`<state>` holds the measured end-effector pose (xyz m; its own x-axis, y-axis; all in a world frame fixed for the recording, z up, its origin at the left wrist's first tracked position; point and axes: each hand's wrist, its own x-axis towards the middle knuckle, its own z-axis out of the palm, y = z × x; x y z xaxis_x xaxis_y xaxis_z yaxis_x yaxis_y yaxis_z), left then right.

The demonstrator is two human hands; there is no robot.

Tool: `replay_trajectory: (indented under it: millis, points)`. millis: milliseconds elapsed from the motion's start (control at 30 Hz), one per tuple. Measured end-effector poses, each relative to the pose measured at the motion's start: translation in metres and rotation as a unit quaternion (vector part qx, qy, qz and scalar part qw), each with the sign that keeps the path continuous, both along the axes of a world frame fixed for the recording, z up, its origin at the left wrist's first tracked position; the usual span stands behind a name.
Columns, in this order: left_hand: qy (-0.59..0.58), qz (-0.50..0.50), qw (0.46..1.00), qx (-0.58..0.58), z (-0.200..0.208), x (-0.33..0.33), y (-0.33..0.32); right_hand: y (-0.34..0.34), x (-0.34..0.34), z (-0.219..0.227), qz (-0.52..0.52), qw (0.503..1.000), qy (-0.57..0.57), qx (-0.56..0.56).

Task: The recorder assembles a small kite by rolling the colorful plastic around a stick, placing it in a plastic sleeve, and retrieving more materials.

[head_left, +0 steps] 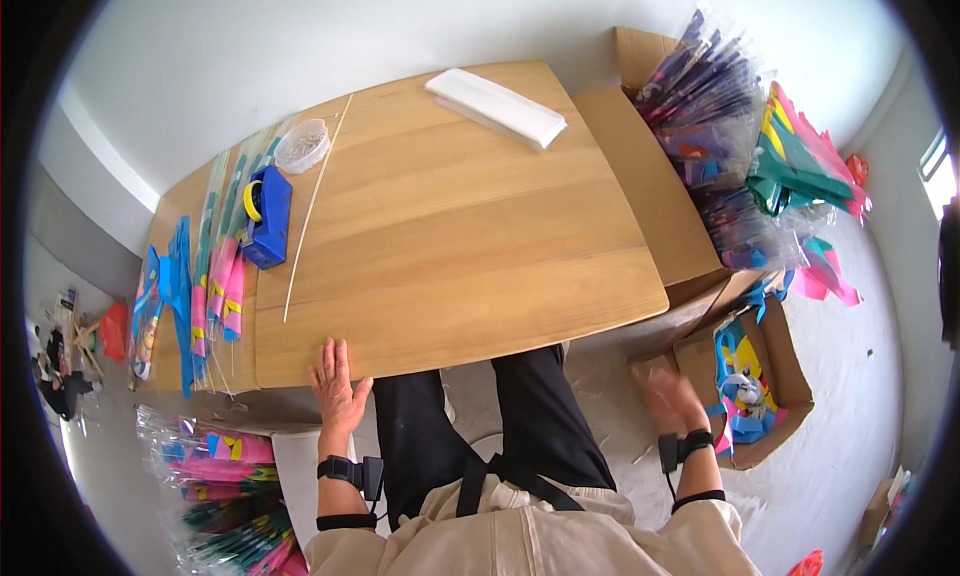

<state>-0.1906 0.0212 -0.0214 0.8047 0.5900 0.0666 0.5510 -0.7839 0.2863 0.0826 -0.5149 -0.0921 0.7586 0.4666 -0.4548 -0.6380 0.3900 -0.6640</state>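
The cardboard box, brown and open-topped, holding blue, yellow, pink and white pieces, stood near the right corner of the table. The left hand rested on the near edge, thumb apart from fingers; bare wood spread rightward. The right hand, beside the box, was blurred: whether it gripped anything could not be told.

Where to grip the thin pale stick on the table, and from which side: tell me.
Probably pinch the stick by its near end, coming from the person's side of the table: the stick is thin, lies flat, and that end sits closest to the left hand, clear of the blue tape dispenser.
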Motion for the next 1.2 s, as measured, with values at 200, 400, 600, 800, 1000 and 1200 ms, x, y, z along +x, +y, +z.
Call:
replay_trajectory:
  millis: [200,400,600,800,1000,1200]
  points:
    - [-0.004,0.003,1.000,0.015,-0.001,-0.004,-0.001,-0.002,-0.033,0.042,0.064,0.996,0.018,-0.054]
    - [0.015,0.004,1.000,-0.009,0.010,-0.005,-0.006,0.005,-0.026,0.024,0.159,0.917,-0.147,-0.335]
    - [-0.176,-0.037,0.977,-0.118,0.010,-0.009,0.046,0.006,-0.013,0.013,0.138,0.565,-0.382,-0.718]
    - [-0.196,0.116,0.974,-0.019,-0.040,0.020,0.164,-0.002,-0.024,-0.008,0.130,0.335,-0.628,-0.690]
    - [-0.114,0.225,0.967,0.038,-0.029,0.065,0.184,-0.007,-0.052,0.028,0.095,0.551,-0.396,-0.729]
    - [-0.099,0.227,0.969,0.020,-0.041,0.071,0.215,-0.006,-0.057,0.031,0.072,0.697,-0.181,-0.690]
